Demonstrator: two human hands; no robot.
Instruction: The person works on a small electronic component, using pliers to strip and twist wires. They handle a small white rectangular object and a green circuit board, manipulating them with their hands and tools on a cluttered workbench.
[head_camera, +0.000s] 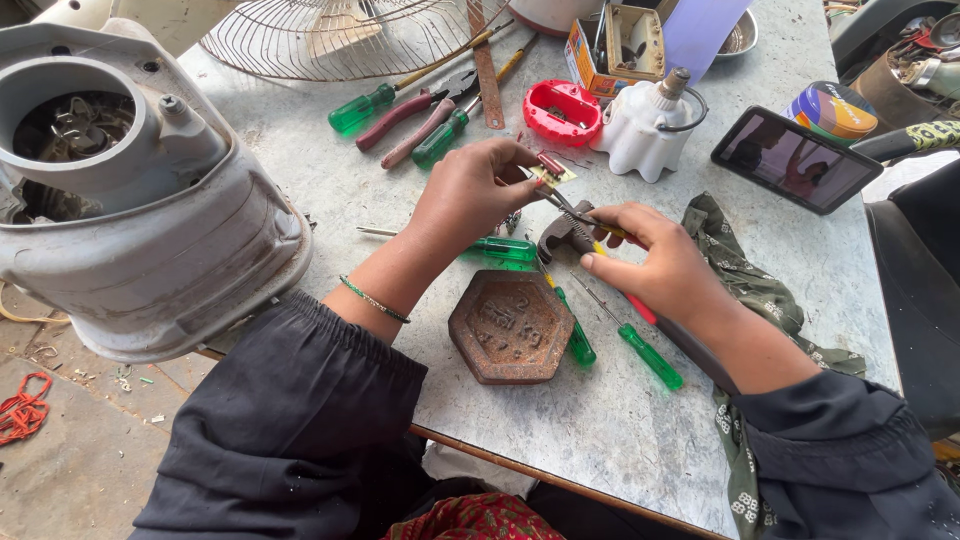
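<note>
Loose black gathered sleeves (310, 400) cover both arms, with a thin green bangle (374, 299) on the left wrist.

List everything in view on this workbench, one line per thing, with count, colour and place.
Small circuit piece with red component: one, yellowish, pinched in left fingers.
Thin metal-tipped tool: one, yellow-handled, in right hand, tip at the piece.
Green-handled screwdrivers: about five, two near the table's front, one under the left wrist, two at the back.
Rusty hexagonal metal weight: one, brown, front centre.
Red-handled pliers: one, back centre.
Round red plastic case: one, back.
White plastic housing: one, beside the case.
Dark phone: one, right.
Grey appliance body: one, left.
Wire fan guard: one, back.
Patterned olive cloth: one, right.
Left hand: dark sleeve, bangle.
Right hand: dark sleeve.
</note>
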